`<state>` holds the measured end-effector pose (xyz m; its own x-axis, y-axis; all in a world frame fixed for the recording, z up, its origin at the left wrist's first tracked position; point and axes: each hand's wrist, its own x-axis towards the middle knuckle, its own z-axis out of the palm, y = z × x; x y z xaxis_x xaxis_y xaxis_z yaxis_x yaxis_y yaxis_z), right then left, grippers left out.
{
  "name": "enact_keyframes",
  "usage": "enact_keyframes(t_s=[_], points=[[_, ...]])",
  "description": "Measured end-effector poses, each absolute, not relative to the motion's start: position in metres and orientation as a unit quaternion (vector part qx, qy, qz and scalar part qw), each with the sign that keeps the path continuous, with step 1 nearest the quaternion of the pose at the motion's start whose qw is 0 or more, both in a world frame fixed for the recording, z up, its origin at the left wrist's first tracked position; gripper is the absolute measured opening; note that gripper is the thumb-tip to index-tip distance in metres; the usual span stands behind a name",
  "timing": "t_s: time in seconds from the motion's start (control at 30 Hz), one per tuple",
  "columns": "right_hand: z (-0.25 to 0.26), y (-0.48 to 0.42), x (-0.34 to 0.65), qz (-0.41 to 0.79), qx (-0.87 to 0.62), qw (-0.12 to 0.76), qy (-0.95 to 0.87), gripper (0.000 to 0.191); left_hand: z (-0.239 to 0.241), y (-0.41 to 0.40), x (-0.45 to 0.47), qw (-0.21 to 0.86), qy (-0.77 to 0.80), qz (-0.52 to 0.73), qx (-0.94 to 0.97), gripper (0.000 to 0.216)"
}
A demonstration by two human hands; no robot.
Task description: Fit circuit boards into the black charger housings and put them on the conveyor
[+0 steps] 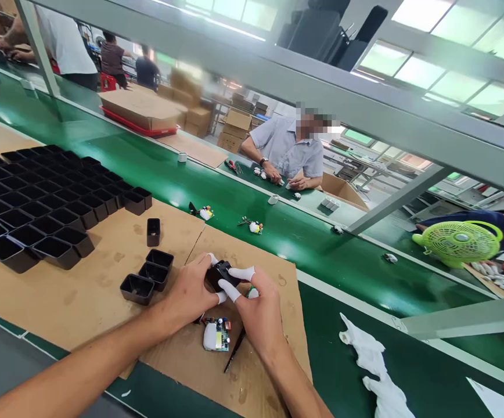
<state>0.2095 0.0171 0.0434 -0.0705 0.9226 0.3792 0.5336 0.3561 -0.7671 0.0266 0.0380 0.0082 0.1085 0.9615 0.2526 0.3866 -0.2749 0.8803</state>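
Note:
Both my hands meet over a brown cardboard sheet [104,278] and grip one small black plastic housing [219,271]. My left hand [189,293] curls round its left side. My right hand [258,310], with white finger cots on the fingertips, pinches it from the right. Just below my hands lies a small circuit board [217,335] with a white part, and a thin dark tool [234,351] lies beside it. Three empty black housings [147,278] sit to the left, one more [153,231] stands farther back.
Several rows of empty black housings [38,203] fill the left of the cardboard. A green conveyor belt [234,197] carries small assemblies [255,227]. A seated person [289,154] works across it. White gloves [371,360] lie at right, a green fan [459,241] beyond.

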Motion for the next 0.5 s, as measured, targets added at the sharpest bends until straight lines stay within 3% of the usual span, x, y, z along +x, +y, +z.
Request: enact_keyframes(t_s=[0.2, 0.4, 0.5], points=[[0.033, 0.035, 0.208, 0.181, -0.507, 0.41, -0.736, 0.025, 0.01, 0.044, 0.029, 0.332, 0.533, 0.43, 0.649, 0.039], [0.035, 0.042, 0.207, 0.105, -0.481, 0.394, -0.776, 0.012, 0.013, 0.048, 0.034, 0.346, 0.564, 0.412, 0.627, 0.043], [0.034, 0.048, 0.216, 0.083, -0.439, 0.419, -0.79, 0.02, 0.017, 0.053, 0.035, 0.359, 0.568, 0.394, 0.628, 0.046]])
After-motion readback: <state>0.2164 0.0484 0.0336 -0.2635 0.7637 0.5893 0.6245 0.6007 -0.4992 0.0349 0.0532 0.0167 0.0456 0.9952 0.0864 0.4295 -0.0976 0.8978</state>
